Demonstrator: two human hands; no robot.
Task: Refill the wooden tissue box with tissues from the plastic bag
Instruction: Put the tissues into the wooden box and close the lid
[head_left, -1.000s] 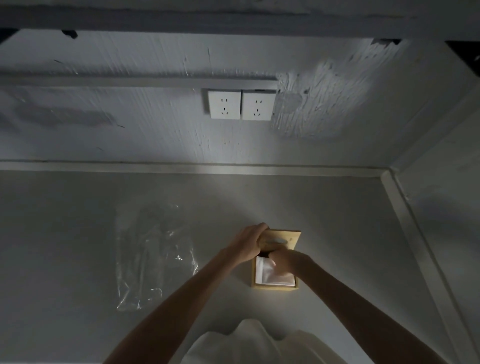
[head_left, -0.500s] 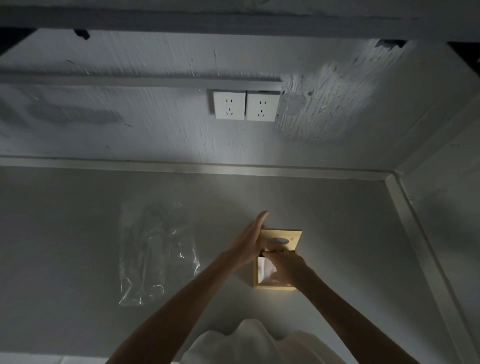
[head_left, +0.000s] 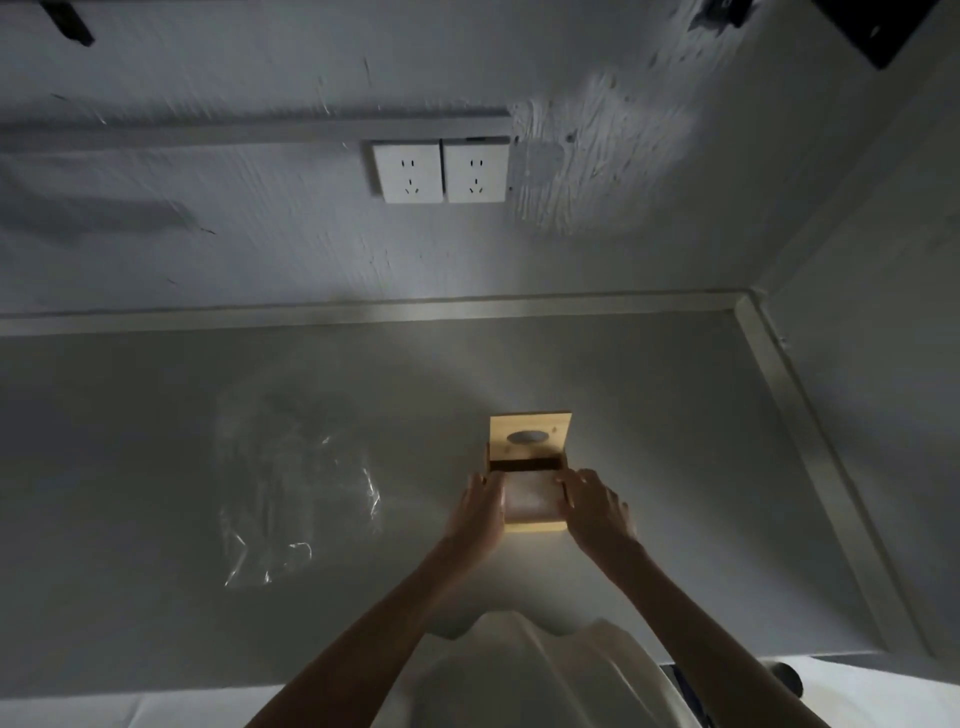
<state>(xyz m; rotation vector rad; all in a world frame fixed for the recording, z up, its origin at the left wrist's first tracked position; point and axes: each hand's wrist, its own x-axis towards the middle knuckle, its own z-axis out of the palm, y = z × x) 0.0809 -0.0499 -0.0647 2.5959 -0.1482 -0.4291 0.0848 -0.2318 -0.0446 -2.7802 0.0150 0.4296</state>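
The wooden tissue box (head_left: 530, 470) sits on the grey tabletop (head_left: 675, 467), directly between the two hands and reaching a little beyond their fingertips. The left hand (head_left: 480, 512) presses flat against the box's left side, fingers together and pointing away from the body; the right hand (head_left: 595, 512) mirrors it on the right side, fingers slightly spread along the top edge — so both hands clasp the box from opposite sides rather than closing into fists. Just past the fingertips the box's lid (head_left: 530, 435) stands tilted up, its oval slot facing the camera, with a dark gap beneath it where the box is open. Between the hands a pale surface fills the near part of the open box; it looks like the tissues (head_left: 531, 501), though the dim light leaves their edges vague. Well to the left of the left hand, apart from the box, the clear plastic bag (head_left: 296, 493) lies flat and crumpled on the tabletop, catching a few bright glints. Far beyond both hands, on the rough white wall, two white sockets (head_left: 440, 171) sit side by side. Below the forearms, nearest the body, a fold of pale cloth (head_left: 540, 675) shows — part of the person's clothing, as far as can be told.
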